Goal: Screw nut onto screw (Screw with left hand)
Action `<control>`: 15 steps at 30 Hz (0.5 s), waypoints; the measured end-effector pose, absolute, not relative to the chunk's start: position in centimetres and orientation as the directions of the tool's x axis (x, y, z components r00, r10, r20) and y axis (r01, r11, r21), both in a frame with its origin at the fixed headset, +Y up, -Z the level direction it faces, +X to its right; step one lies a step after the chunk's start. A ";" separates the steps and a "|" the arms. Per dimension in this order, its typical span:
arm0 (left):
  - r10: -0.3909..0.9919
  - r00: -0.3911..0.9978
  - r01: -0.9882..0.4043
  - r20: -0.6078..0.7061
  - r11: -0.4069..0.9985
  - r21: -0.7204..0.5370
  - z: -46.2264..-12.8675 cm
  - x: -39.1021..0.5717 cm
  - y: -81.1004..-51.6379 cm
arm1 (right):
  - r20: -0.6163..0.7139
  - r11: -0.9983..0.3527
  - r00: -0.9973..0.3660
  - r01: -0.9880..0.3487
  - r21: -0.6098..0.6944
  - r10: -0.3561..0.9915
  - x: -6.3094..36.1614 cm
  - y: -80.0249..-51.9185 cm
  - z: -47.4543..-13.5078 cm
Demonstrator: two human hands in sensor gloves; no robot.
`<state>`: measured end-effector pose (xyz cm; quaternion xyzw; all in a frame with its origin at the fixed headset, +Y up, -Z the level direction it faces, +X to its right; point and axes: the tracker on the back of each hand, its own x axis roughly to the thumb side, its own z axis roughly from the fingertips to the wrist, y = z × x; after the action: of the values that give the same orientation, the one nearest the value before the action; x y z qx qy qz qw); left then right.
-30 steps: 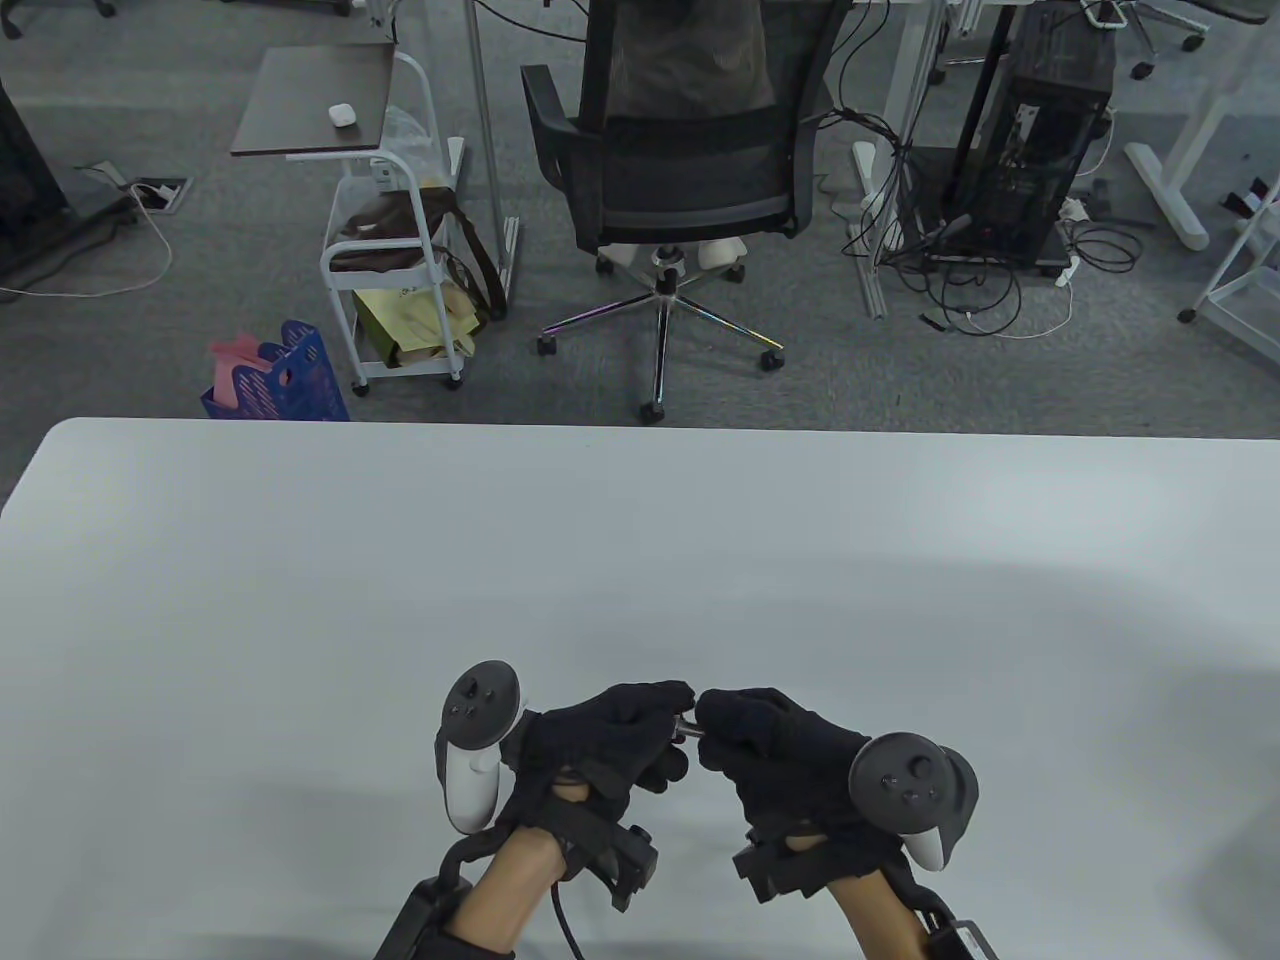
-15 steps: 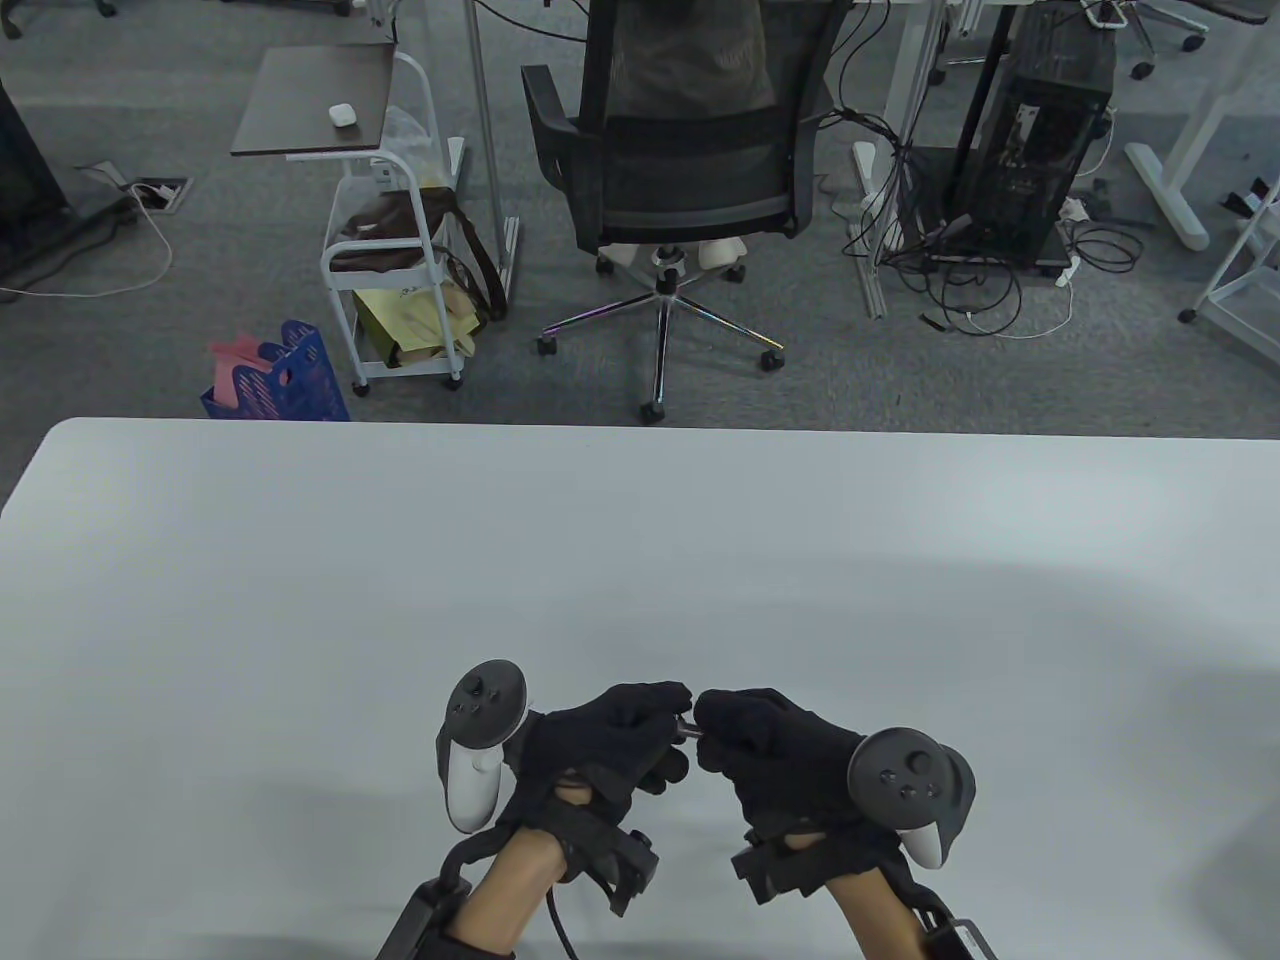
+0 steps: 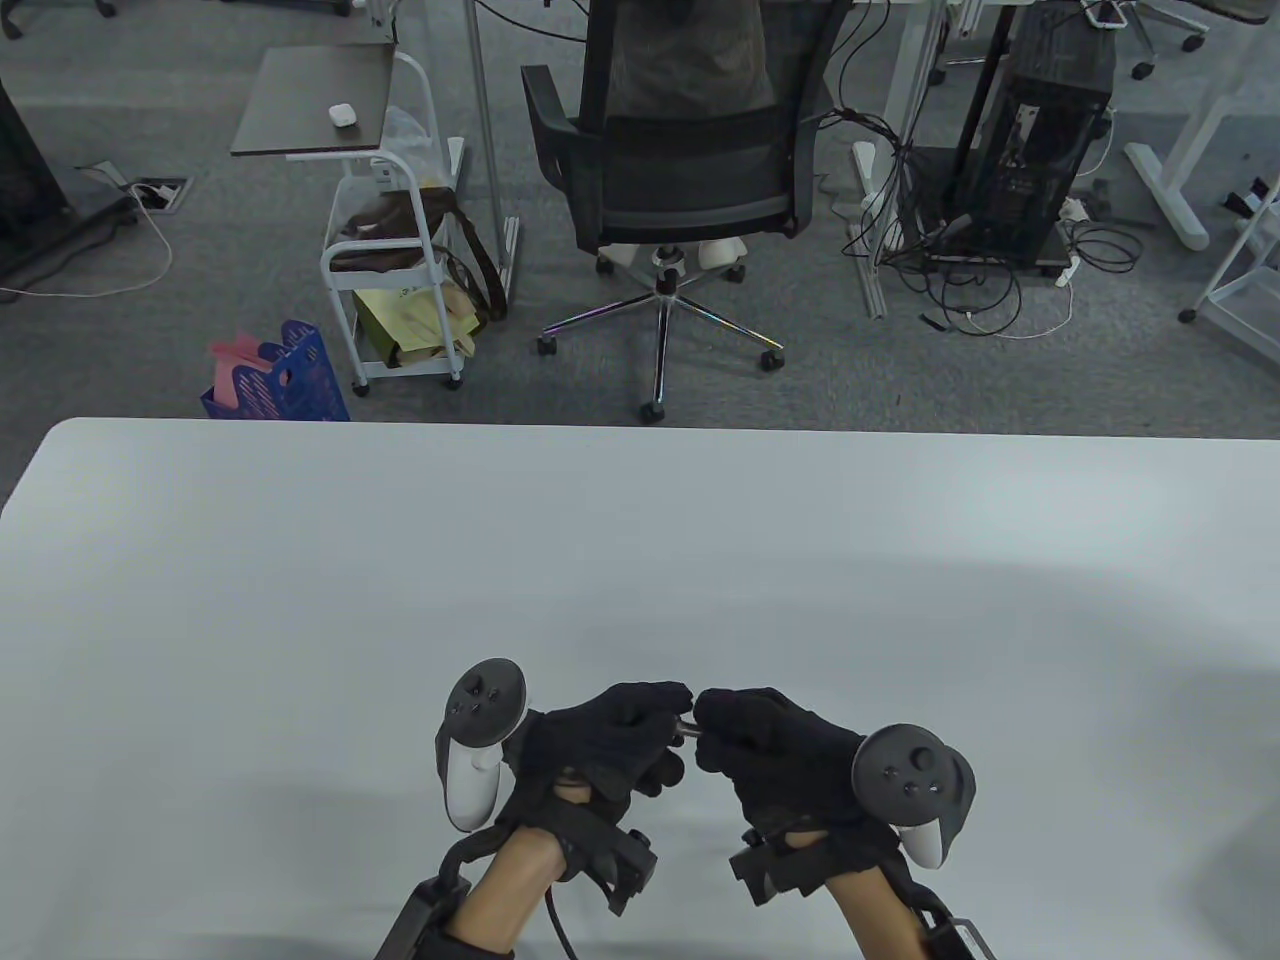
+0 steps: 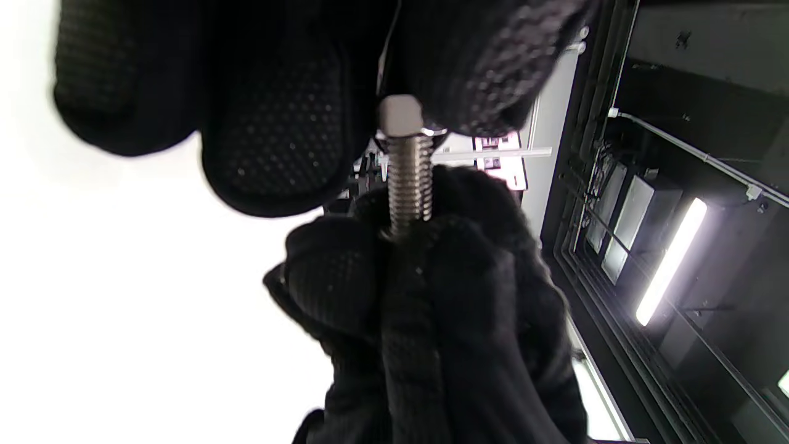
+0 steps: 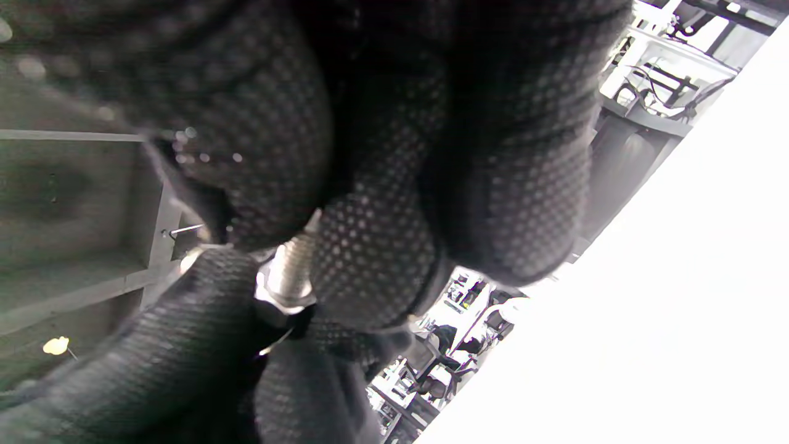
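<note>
Mid-threading. My left hand (image 3: 600, 735) pinches the nut (image 4: 400, 115), right hand (image 3: 770, 745) grips the screw (image 4: 408, 185), at 6 o'clock above the surface (image 3: 640, 560). Next: regrip, another turn.

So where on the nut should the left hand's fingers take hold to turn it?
On the nut's outer flats, pinched from opposite sides by the left hand. The screw runs lengthwise out of the right hand, so side contact leaves the thread free.
</note>
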<state>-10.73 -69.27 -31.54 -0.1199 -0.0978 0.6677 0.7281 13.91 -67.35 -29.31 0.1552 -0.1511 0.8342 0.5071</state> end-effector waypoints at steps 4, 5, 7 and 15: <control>0.993 0.096 -0.940 -0.063 0.070 -0.334 -31.5 -10.8 -69.6 | 0.404 -0.420 -0.419 -0.903 -0.090 0.813 14.0 -67.4 -29.4; 0.991 0.120 -0.941 -0.054 0.096 -0.325 -31.5 -10.9 -69.5 | 0.406 -0.427 -0.425 -0.900 -0.089 0.809 14.1 -67.4 -29.4; 0.991 0.128 -0.934 -0.025 0.112 -0.340 -31.6 -10.6 -69.2 | 0.409 -0.440 -0.437 -0.893 -0.094 0.801 14.1 -67.4 -29.4; 0.995 0.102 -0.942 -0.005 0.095 -0.321 -31.5 -10.7 -69.0 | 0.356 -0.388 -0.369 -0.921 -0.019 0.858 13.8 -67.9 -29.6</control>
<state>-10.68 -68.98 -31.50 -0.1222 -0.1071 0.6614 0.7322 13.79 -67.90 -29.59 0.1458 -0.1080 0.8202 0.5425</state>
